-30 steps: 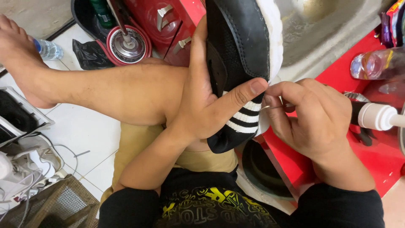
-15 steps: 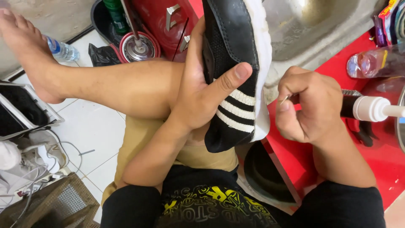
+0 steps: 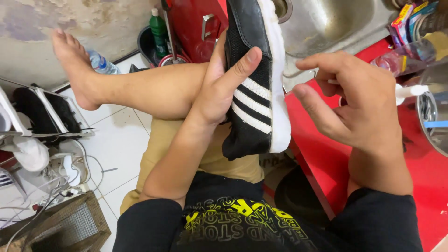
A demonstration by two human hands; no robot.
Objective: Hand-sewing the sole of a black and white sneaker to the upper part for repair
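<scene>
A black sneaker [image 3: 254,88] with white side stripes and a white sole is held upright in the left hand [image 3: 224,88], the palm behind the upper and the thumb laid across its side above the stripes. The shoe is propped over the bare crossed leg [image 3: 149,91], heel end down.

The right hand [image 3: 359,100] is seen just to the right of the sole edge, clear of it, with the fingers drawn together as if something thin were pinched. What is pinched cannot be made out, though a slim white shaft shows behind the fingers.

The sneaker is judged light and easily carried in one hand. The mesh upper would give under pressure, while the foam sole is firmer and the more dependable place for a grip; the side-on clasp across upper and sole now used looks steady. The white rim may be slick if wet.

Under and beyond the right hand lies a red table [image 3: 420,186]; further out a steel sink [image 3: 336,23] is set. Beyond the left hand a green bottle [image 3: 158,28] stands, and a clear water bottle [image 3: 100,63] lies on the white tiled floor [image 3: 121,140] beside the foot.
</scene>
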